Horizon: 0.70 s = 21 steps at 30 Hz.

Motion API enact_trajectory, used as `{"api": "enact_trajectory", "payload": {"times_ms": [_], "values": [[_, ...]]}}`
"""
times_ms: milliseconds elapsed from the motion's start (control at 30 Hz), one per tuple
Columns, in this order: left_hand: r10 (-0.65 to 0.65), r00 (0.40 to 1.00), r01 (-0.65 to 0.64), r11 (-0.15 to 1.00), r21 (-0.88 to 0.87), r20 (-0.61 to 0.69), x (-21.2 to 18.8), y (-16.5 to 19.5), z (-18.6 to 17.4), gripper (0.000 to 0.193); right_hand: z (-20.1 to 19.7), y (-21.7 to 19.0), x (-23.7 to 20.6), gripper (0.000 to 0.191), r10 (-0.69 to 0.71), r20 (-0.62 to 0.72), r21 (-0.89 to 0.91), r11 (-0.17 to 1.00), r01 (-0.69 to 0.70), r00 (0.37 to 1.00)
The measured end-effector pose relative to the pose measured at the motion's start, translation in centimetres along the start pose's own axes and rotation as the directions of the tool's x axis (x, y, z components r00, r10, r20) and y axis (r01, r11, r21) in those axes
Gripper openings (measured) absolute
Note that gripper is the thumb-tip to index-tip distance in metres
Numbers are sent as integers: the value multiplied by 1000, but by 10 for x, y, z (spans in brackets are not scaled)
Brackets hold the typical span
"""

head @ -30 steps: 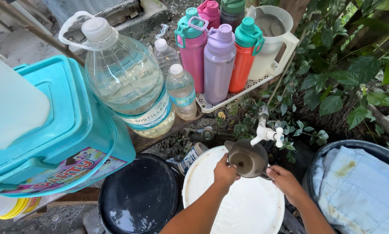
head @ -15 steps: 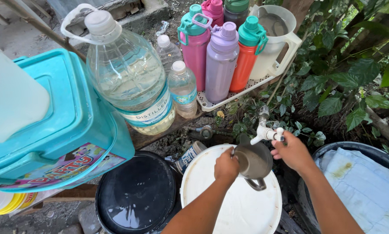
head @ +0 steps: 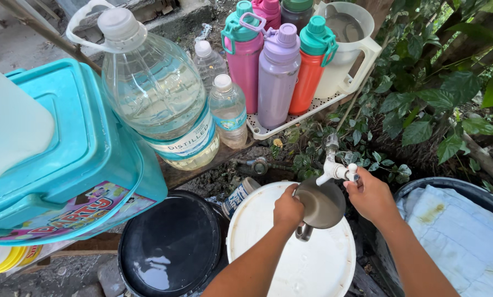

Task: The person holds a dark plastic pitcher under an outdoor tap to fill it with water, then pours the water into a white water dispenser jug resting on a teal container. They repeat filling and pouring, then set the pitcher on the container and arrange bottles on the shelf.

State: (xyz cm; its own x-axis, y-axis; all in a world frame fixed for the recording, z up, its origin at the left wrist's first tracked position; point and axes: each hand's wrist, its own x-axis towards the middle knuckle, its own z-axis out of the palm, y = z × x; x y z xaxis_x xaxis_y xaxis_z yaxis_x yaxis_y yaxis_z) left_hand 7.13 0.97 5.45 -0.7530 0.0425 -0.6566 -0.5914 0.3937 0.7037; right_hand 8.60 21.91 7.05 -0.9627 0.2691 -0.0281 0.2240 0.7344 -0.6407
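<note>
My left hand [head: 288, 209] grips the rim of a small metal pot [head: 320, 204] and holds it under a white plastic tap [head: 334, 169], above a white bucket lid [head: 298, 258]. The pot's handle [head: 303, 232] points down toward me. My right hand [head: 370, 193] is closed on the tap's knob at the right of the spout. No water stream is visible.
A black basin of water [head: 169, 247] sits left of the white lid. A large clear water jug [head: 158, 93], small bottles [head: 228, 110], coloured flasks [head: 277, 71] and a pitcher [head: 342, 44] on a white tray stand behind. A teal cooler [head: 65, 159] is at left, a tub of cloth [head: 461, 231] at right.
My right hand rose from beside the pot to the tap's knob. The pot moved up under the spout in my left hand.
</note>
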Motion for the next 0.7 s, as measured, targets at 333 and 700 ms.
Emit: {"api": "enact_trajectory", "payload": {"times_ms": [333, 700], "values": [[262, 956, -202, 913, 353, -130, 55, -14, 0, 46, -11, -13, -9, 45, -8, 7, -46, 999, 8, 1000], [218, 971, -184, 944, 275, -98, 60, -44, -8, 34, -26, -19, -4, 51, -145, 69, -125, 980, 153, 987]]}}
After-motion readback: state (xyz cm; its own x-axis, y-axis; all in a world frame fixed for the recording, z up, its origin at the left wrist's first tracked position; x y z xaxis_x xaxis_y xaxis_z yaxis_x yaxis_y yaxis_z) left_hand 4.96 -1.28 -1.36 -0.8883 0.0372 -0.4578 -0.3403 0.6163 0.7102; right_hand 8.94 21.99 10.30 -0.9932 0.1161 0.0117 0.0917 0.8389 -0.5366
